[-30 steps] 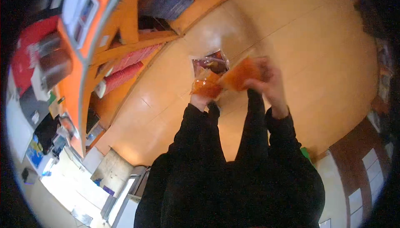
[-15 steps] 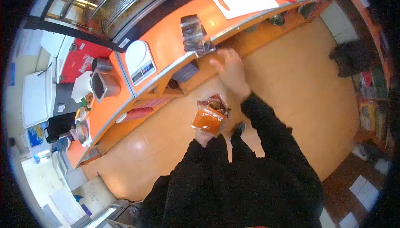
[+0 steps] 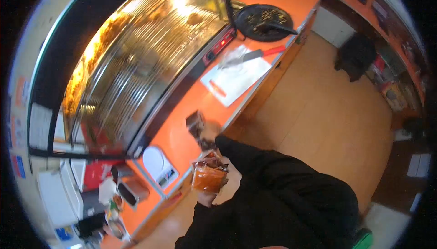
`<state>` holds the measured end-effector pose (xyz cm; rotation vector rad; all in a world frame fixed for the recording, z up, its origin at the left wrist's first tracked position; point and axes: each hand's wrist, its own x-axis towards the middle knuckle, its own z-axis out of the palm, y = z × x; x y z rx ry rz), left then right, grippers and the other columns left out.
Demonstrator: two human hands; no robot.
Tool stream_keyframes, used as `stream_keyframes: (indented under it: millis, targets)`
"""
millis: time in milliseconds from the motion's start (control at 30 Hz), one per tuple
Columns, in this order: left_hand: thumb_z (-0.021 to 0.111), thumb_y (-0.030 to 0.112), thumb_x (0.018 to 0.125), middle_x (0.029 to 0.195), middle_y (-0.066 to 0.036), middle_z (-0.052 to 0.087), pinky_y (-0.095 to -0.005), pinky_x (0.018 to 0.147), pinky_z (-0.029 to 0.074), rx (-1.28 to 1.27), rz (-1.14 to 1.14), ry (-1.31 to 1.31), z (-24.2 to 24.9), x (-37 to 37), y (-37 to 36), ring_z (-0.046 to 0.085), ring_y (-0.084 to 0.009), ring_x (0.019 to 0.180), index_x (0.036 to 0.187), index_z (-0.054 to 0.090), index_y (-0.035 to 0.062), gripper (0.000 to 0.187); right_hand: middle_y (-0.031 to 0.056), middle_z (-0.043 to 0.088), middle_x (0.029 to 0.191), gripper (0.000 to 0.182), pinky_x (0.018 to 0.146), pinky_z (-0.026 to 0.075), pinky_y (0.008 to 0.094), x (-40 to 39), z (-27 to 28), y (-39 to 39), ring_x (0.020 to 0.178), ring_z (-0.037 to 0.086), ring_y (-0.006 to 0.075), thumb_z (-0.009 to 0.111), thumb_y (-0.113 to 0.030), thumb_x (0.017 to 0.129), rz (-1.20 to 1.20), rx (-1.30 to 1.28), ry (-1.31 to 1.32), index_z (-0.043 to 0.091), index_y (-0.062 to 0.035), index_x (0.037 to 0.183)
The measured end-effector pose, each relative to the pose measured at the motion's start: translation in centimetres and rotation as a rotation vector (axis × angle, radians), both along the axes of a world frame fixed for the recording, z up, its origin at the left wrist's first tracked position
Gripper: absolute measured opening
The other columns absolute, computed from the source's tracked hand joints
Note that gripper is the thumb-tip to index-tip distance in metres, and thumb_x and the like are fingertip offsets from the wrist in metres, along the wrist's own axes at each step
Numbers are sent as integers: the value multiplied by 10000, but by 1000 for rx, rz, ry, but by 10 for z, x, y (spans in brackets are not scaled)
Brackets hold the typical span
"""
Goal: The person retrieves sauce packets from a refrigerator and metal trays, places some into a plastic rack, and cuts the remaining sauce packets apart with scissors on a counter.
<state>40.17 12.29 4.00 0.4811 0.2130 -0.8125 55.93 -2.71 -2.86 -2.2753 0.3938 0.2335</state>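
Note:
My left hand (image 3: 207, 198), low in the middle, is closed around clear plastic packets (image 3: 209, 178) with glossy orange-brown and darker contents. My right hand (image 3: 210, 131) reaches across my body to the counter edge, at a dark, shiny packet (image 3: 195, 122) lying there. Its fingers are blurred and partly lost against the dark plastic, so their grip does not show. The held packets sit just below the right hand, near the counter's front edge.
The orange counter (image 3: 175, 133) carries a white scale (image 3: 157, 162), a white cutting board (image 3: 239, 83) with a red-handled knife (image 3: 261, 53), and a round black pan (image 3: 264, 21). Behind stands a lit glass display cabinet (image 3: 136, 67). Metal containers (image 3: 132, 190) stand at the left.
My view has swung so the cabinet and pan show more. My right hand has moved from above the floor to the dark packet on the counter. My left hand still holds the clear packets.

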Motion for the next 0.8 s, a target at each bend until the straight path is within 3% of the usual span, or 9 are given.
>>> stream_keyframes:
  millis: [167, 267, 333, 433, 533, 667, 700, 767, 800]
  targets:
    - [388, 402, 835, 1070, -150, 477, -423, 745, 460, 105, -54, 41, 47, 66, -107, 509, -294, 912, 1147, 384, 48, 472, 155, 585, 663, 275, 553, 446, 374, -23, -45, -99, 612, 575, 259, 608, -256, 585, 89, 252, -13, 590, -9, 705]
    - [413, 399, 821, 1014, -149, 502, -399, 714, 470, 89, -90, 17, 84, 114, -205, 524, -287, 865, 1098, 425, 38, 455, 39, 593, 744, 260, 568, 433, 301, -68, 0, -227, 662, 533, 126, 654, -111, 607, 277, 792, 150, 586, -22, 842]
    - [418, 410, 815, 1005, -151, 509, -410, 712, 470, 71, -148, 62, 73, 140, -264, 527, -303, 867, 1086, 439, 39, 461, 47, 596, 758, 281, 625, 436, 292, -93, 9, -329, 701, 526, 115, 658, -101, 602, 358, 833, 103, 586, -24, 862]
    - [417, 415, 813, 1011, -152, 508, -416, 716, 468, 20, -199, 56, 49, 175, -383, 525, -308, 872, 1090, 437, 41, 466, 68, 591, 815, 381, 672, 436, 293, -133, 13, -480, 728, 533, 137, 676, -114, 587, 321, 558, 248, 563, -21, 938]
    - [417, 420, 811, 1016, -154, 506, -422, 719, 466, -36, -229, 58, 20, 204, -500, 523, -313, 877, 1094, 435, 43, 472, 84, 582, 858, 473, 700, 431, 298, -174, 78, -597, 746, 542, 166, 702, -134, 562, -99, 250, -7, 528, 1, 980]
    - [417, 427, 809, 1024, -156, 504, -430, 724, 463, -89, -260, 61, -5, 243, -646, 521, -320, 884, 1099, 433, 45, 479, 72, 572, 837, 452, 646, 438, 287, -151, 99, -750, 729, 543, 169, 689, -144, 585, -581, 539, 132, 513, 20, 967]
    - [417, 428, 809, 1026, -157, 504, -432, 726, 463, -98, -259, 67, -8, 250, -674, 521, -322, 886, 1101, 433, 46, 481, 59, 569, 804, 392, 619, 434, 281, -139, 52, -798, 702, 537, 154, 683, -140, 596, -535, 501, 3, 532, 11, 925]
    - [417, 431, 808, 1029, -158, 502, -436, 728, 462, -118, -239, 72, -12, 272, -730, 519, -326, 889, 1103, 432, 47, 485, 34, 561, 746, 285, 575, 424, 271, -87, 44, -871, 653, 519, 124, 672, -128, 612, -461, 413, -162, 562, 0, 841]
    - [416, 433, 807, 1031, -159, 502, -438, 729, 461, -129, -224, 73, -16, 285, -757, 519, -327, 891, 1105, 431, 47, 487, 22, 556, 721, 237, 558, 417, 268, -47, 77, -893, 632, 507, 110, 668, -120, 617, -437, 363, -208, 574, -3, 800]
